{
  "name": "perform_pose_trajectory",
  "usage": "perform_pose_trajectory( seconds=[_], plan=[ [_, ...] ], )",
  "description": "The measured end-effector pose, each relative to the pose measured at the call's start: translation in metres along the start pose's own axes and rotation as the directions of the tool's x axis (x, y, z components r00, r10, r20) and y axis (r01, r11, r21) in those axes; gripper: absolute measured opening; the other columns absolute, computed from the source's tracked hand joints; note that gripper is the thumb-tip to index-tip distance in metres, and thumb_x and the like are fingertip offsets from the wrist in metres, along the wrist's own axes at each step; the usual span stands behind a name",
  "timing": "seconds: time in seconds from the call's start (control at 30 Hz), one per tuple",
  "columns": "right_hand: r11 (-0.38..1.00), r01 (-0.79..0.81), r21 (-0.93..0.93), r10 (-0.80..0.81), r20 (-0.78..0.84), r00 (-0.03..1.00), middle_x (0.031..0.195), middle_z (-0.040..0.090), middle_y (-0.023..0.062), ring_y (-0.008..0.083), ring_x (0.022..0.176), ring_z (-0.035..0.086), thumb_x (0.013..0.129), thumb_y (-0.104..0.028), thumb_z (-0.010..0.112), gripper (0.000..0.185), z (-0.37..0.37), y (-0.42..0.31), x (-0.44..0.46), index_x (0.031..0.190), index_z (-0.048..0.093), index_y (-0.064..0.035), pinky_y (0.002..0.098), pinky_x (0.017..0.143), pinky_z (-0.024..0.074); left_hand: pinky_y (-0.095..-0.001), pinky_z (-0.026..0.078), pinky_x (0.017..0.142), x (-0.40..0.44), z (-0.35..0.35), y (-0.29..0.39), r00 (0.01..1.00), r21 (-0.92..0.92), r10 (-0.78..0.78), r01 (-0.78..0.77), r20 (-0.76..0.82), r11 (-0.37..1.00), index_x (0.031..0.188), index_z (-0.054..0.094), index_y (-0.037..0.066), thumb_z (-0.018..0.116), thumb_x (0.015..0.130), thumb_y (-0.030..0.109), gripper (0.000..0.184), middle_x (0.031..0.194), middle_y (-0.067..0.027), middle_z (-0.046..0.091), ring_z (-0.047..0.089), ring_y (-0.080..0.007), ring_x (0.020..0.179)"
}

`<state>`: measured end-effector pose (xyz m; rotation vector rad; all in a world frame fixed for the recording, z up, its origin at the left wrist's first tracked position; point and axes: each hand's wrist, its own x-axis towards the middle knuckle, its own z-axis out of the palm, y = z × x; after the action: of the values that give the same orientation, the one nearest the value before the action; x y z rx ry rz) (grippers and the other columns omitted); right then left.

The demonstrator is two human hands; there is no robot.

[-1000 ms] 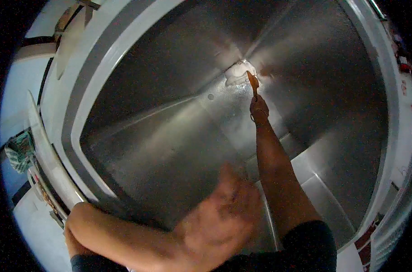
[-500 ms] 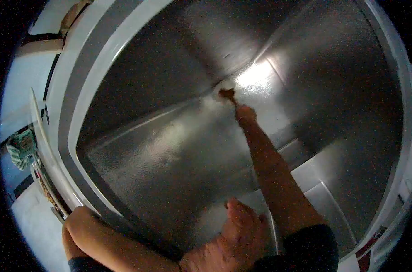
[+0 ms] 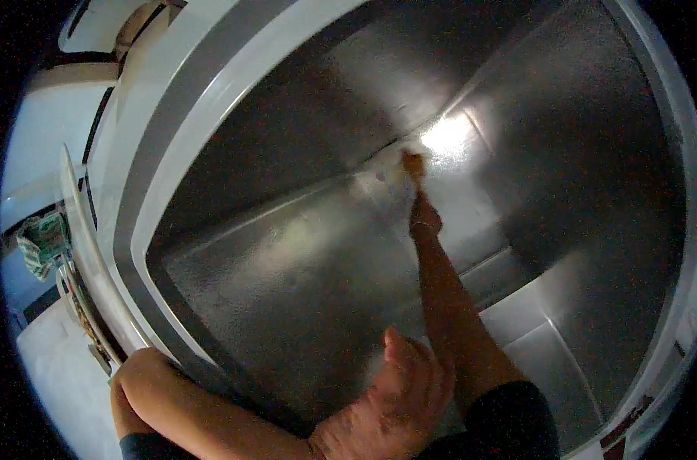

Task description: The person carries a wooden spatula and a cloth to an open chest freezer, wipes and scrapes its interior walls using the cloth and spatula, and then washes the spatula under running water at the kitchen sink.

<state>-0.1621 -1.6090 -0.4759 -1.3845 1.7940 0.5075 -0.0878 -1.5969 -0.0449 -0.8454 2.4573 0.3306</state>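
My right hand [image 3: 425,220] reaches deep into a large metal-lined cavity [image 3: 287,307], its fingers closed around a brown tool [image 3: 414,165]. The tool's blurred head is at the pale far surface, beside a bright glare. Its exact shape is hard to tell. Low in the view, my left hand [image 3: 398,391] is bent in front of my body, in front of the lining, with curled fingers close together. Whatever may lie inside those fingers is hidden.
A pale rim with a grey band [image 3: 161,130] curves around the cavity. At the left are a green-and-white cloth [image 3: 43,244] and a long curved pale edge [image 3: 95,261]. A raised metal step [image 3: 532,310] stands at the lower right inside.
The brown tool has moved from the white patch at the far end, first left and down, then slightly right. My left hand has dropped lower and looks sharper. The camera view has shifted.
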Motion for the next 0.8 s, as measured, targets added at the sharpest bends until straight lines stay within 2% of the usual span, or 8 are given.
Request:
perform_pose_trajectory(
  seconds=[0.13, 0.27, 0.47, 0.53, 0.6, 0.63, 0.7, 0.8],
  plan=[
    [0.994, -0.108, 0.035, 0.112, -0.160, 0.981, 0.090, 0.057, 0.0128, 0.0286, 0.081, 0.056, 0.087, -0.031, 0.029, 0.035, -0.016, 0.047, 0.005, 0.122, 0.028, -0.0273, 0.0405, 0.067, 0.0456, -0.0480, 0.024, 0.091, -0.002, 0.005, 0.005, 0.999, 0.063, 0.007, -0.005, -0.041, 0.998, 0.106, 0.052, 0.013, 0.046, 0.069, 0.025, 0.039, 0.088, -0.0086, 0.053, 0.048, -0.0265, 0.091],
    [0.976, -0.216, -0.006, 0.215, -0.080, 0.973, 0.089, 0.056, 0.0146, 0.0279, 0.078, 0.057, 0.087, -0.031, 0.031, 0.039, -0.029, 0.061, -0.002, 0.125, 0.023, -0.0271, 0.0403, 0.066, 0.0460, -0.0491, 0.024, 0.091, -0.001, 0.005, 0.008, 0.998, 0.112, 0.067, -0.067, 0.002, 0.991, 0.106, 0.051, 0.013, 0.048, 0.068, 0.026, 0.041, 0.089, -0.0093, 0.052, 0.048, -0.0271, 0.090],
    [0.962, 0.172, -0.214, -0.231, -0.291, 0.928, 0.078, 0.056, 0.0134, 0.0275, 0.070, 0.058, 0.085, -0.027, 0.037, 0.033, -0.021, 0.066, 0.044, 0.114, 0.036, -0.0126, 0.0370, 0.059, 0.0484, -0.0496, 0.034, 0.081, -0.001, 0.026, 0.014, 0.990, -0.023, 0.103, -0.105, -0.099, 0.994, 0.096, 0.051, 0.003, 0.042, 0.068, 0.025, 0.036, 0.077, -0.0140, 0.053, 0.052, -0.0287, 0.078],
    [0.875, 0.226, -0.429, -0.359, -0.260, 0.896, 0.075, 0.056, 0.0113, 0.0258, 0.067, 0.058, 0.084, -0.023, 0.039, 0.030, -0.031, 0.058, 0.035, 0.109, 0.037, -0.0070, 0.0345, 0.056, 0.0490, -0.0497, 0.029, 0.086, -0.004, -0.001, 0.005, 0.993, 0.054, 0.114, -0.112, -0.039, 0.992, 0.101, 0.051, 0.008, 0.046, 0.068, 0.026, 0.038, 0.083, -0.0120, 0.053, 0.050, -0.0278, 0.083],
    [0.919, 0.200, -0.340, -0.247, -0.103, 0.963, 0.079, 0.055, 0.0119, 0.0252, 0.069, 0.058, 0.083, -0.017, 0.039, 0.033, -0.030, 0.063, 0.011, 0.113, 0.033, -0.0055, 0.0332, 0.057, 0.0492, -0.0499, 0.024, 0.090, -0.006, -0.011, 0.002, 0.993, 0.131, 0.113, -0.114, 0.019, 0.985, 0.106, 0.052, 0.012, 0.050, 0.067, 0.027, 0.042, 0.089, -0.0100, 0.052, 0.048, -0.0269, 0.089],
    [0.828, 0.288, -0.481, -0.376, -0.096, 0.921, 0.079, 0.055, 0.0123, 0.0259, 0.072, 0.058, 0.083, -0.015, 0.040, 0.033, -0.021, 0.075, -0.008, 0.114, 0.033, -0.0059, 0.0332, 0.059, 0.0491, -0.0499, 0.024, 0.090, -0.005, -0.008, 0.003, 0.989, 0.092, 0.137, -0.141, 0.052, 0.986, 0.106, 0.052, 0.012, 0.050, 0.067, 0.027, 0.042, 0.089, -0.0100, 0.052, 0.048, -0.0267, 0.089],
    [0.905, 0.217, -0.367, -0.218, 0.040, 0.975, 0.084, 0.054, 0.0138, 0.0266, 0.078, 0.056, 0.082, -0.014, 0.041, 0.036, 0.003, 0.102, -0.021, 0.117, 0.031, -0.0058, 0.0340, 0.061, 0.0488, -0.0500, 0.024, 0.090, -0.004, 0.004, 0.009, 0.983, 0.048, 0.164, -0.168, 0.085, 0.985, 0.105, 0.052, 0.012, 0.050, 0.067, 0.027, 0.042, 0.089, -0.0099, 0.052, 0.048, -0.0266, 0.089],
    [0.822, 0.293, -0.488, -0.206, 0.224, 0.953, 0.089, 0.053, 0.0148, 0.0276, 0.083, 0.055, 0.082, -0.014, 0.041, 0.039, 0.019, 0.127, -0.057, 0.119, 0.029, -0.0069, 0.0349, 0.064, 0.0484, -0.0496, 0.036, 0.080, -0.003, 0.015, 0.016, 0.986, 0.049, 0.103, -0.097, -0.134, 0.994, 0.097, 0.050, 0.003, 0.042, 0.069, 0.025, 0.037, 0.079, -0.0146, 0.053, 0.052, -0.0296, 0.077]
  ],
)
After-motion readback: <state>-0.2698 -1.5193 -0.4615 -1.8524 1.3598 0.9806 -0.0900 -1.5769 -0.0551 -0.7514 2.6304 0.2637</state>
